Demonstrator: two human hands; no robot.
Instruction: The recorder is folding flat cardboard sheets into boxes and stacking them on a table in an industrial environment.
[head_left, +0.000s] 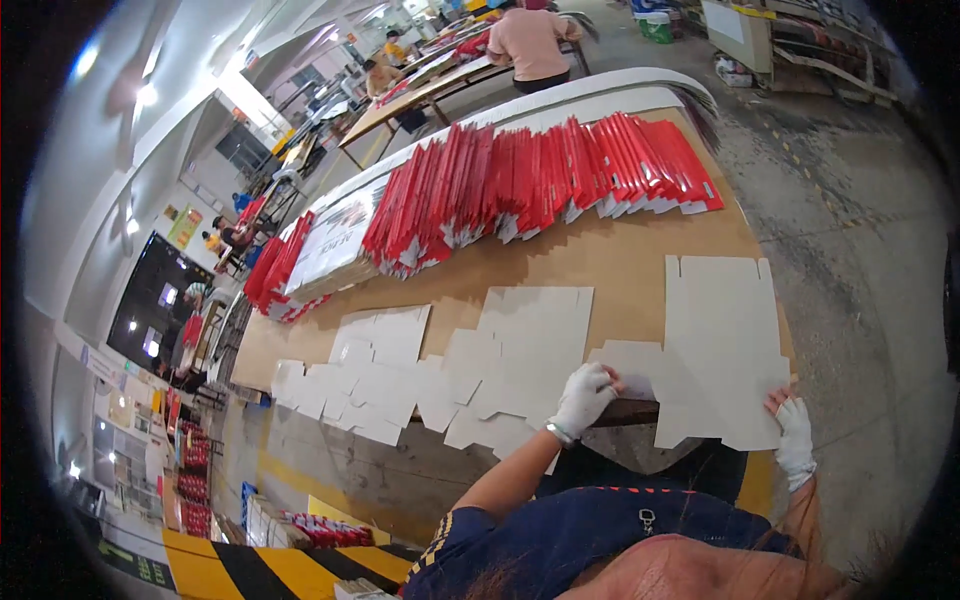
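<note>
Head view: left hand [583, 397], gloved, lies flat with fingers spread on the tab of a white die-cut carton blank [722, 350] at the near edge of the table [600, 262]; right hand [795, 440], also gloved, pinches the blank's near right corner, fingers closed on the sheet. Blank lies flat but overhangs the table edge toward the person, so the main risk I see is it tipping or sliding off if the left hand lifts, or a bent corner from the right-hand pinch. More white blanks [420, 375] lie fanned and overlapping just left of the left hand; a careless sweep could drag or scatter them. A long shingled row of red flat cartons [540, 180] sits well behind, apart from the hands, leaning; a table knock could slump it. Surface is bare brown board. Room is a factory floor: concrete, yellow-black floor marking [250, 570] near the person, other workers [530, 45] at benches farther back.
</note>
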